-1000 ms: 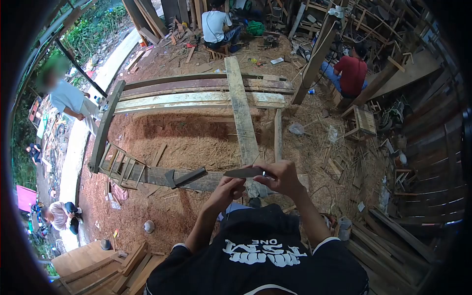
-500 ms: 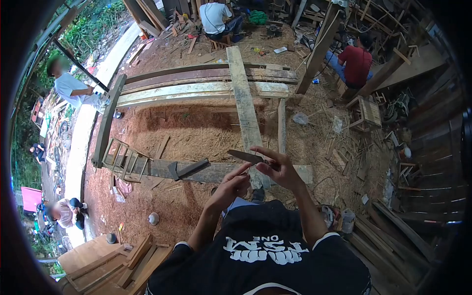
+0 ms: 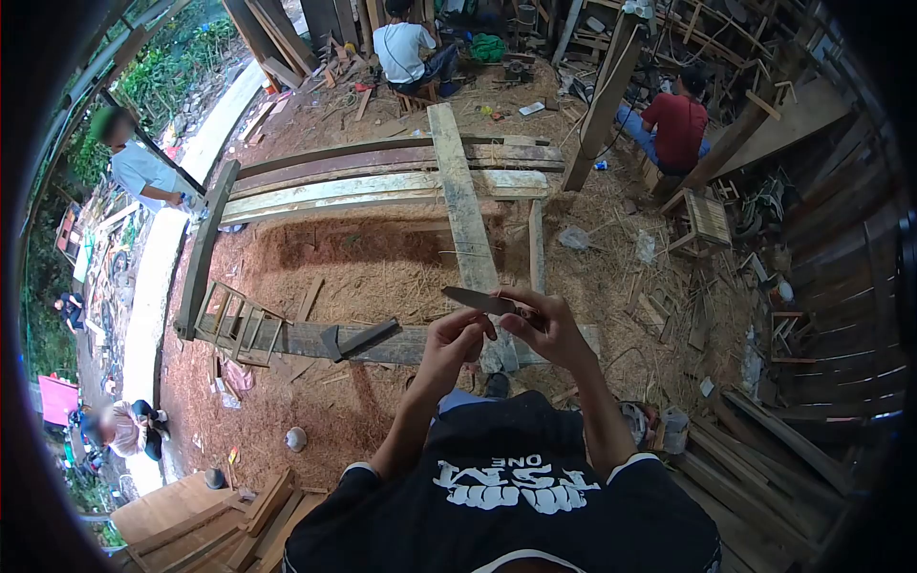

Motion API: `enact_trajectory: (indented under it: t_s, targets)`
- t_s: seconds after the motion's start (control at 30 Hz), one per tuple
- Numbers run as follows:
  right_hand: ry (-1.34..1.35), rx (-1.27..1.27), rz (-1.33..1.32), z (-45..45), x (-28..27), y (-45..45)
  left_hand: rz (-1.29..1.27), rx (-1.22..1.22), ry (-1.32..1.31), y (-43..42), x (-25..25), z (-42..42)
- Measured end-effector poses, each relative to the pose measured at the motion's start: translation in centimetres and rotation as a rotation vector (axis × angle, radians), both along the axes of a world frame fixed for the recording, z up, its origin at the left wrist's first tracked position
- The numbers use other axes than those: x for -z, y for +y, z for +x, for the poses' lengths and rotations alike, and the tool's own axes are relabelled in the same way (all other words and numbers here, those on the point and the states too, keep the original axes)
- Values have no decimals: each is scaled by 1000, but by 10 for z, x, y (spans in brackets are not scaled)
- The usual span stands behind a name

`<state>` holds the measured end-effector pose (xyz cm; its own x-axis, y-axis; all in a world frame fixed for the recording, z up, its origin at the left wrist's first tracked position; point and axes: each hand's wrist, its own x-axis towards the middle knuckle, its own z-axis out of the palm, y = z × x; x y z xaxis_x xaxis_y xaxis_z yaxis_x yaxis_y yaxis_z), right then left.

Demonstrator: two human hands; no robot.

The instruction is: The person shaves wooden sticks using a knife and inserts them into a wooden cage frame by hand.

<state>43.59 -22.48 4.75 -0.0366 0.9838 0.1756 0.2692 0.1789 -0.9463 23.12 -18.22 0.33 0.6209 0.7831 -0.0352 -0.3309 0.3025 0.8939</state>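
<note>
A dark pointed blade is held in my right hand, its tip toward the left. The fingers of that hand close round the blade's right end. Just left of it, my left hand has its fingers pinched near the blade's lower edge; what they hold, if anything, is too small to make out. Both hands are over a long upright plank. On the wooden beam to the left lies a dark angled tool.
A small wooden ladder-like frame leans on the beam. Long boards lie across the far side. Two people sit at the back, one in white, one in red. Another stands at left. A stool is at right.
My left hand has gone from a pointing finger to a pinch below the blade. The blade stays in my right hand, tilted differently than at first. The standing person's arm has moved.
</note>
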Motion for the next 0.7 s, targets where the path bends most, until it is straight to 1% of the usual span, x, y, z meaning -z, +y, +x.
enact_trajectory:
  t_s: [0.1,0.13,0.23,0.4,0.5,0.53,0.6,0.7]
  targets:
    - [-165,25,58,-3,-6,-4,-15,-120,64,-8,-4,6]
    - [-221,30,72,-5,-8,-5,-41,-119,48,-9,-3,5]
    - [-248,71,129,-9,-6,-6,-83,-122,24,-10,1,1]
    - [-435,14,291,-3,-4,1,-80,-153,76,-17,0,-4]
    - [-578,-39,445,7,-9,8,-152,-179,134,-23,-8,-8]
    - [-627,-62,497,11,-10,9,-112,-150,151,-23,-13,-10]
    - [-655,-62,491,17,-15,11,-32,-93,185,-18,-22,-14]
    - [-660,-18,516,29,-8,17,-84,-87,104,-13,-21,-16]
